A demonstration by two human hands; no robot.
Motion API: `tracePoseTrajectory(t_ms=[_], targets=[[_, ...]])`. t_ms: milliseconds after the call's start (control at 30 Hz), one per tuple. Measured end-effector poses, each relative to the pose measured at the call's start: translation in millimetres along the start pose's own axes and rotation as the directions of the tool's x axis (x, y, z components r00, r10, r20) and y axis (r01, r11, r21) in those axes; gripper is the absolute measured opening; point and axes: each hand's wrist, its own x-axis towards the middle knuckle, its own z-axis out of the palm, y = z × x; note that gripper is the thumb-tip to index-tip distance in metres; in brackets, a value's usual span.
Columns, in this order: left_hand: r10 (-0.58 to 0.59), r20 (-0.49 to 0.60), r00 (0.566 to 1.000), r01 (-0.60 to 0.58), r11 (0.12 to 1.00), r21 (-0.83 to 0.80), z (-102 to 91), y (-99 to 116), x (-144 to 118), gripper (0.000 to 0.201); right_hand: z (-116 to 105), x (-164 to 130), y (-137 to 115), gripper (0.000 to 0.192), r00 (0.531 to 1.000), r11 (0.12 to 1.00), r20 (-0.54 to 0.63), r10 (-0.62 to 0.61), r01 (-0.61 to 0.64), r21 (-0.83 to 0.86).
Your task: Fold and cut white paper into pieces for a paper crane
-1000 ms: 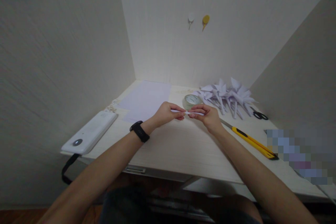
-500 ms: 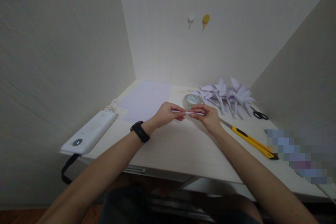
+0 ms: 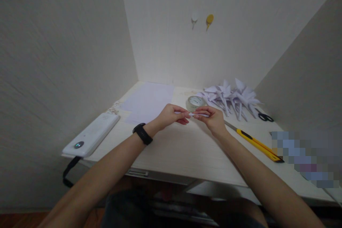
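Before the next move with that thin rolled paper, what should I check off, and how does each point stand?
1. Both hands on the paper roll: ok; left hand and right hand pinch it from either end.
2. Roll held above the desk, not resting on it: ok.
3. Roll wound tight and even: cannot tell, too small.
4. Tape roll close by: ok, just behind the hands.
5. Yellow utility knife apart from the forearms: ok, right of the right arm; blade state cannot tell.
6. Folded paper shapes away from the hands: ok, at the back right.
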Motion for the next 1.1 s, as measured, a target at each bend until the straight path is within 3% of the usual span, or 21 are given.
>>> tracePoseTrajectory(t_ms=[233,600,900,1100], targets=[[-0.009,-0.014,1.0,0.01,0.999,0.039,2.1,-3.6,2.0,0.024,-2.6,1.6,2.5,0.038,0.997,0.999,0.065,0.029,-0.032,0.031],[-0.042,-0.006,0.999,0.043,0.996,0.075,3.9,-3.0,1.8,0.017,-4.1,1.9,-8.3,0.025,0.99,0.998,0.129,0.057,-0.058,0.007],[-0.094,-0.031,0.995,0.095,0.994,0.05,8.0,-1.5,0.4,0.01,-1.2,1.2,-13.2,0.03,0.973,0.965,0.087,0.213,-0.224,0.14],[-0.102,-0.061,0.993,0.104,0.994,0.034,9.5,0.6,-0.9,0.01,0.6,-1.2,-9.3,0.032,0.981,0.978,0.074,0.182,-0.188,0.086]])
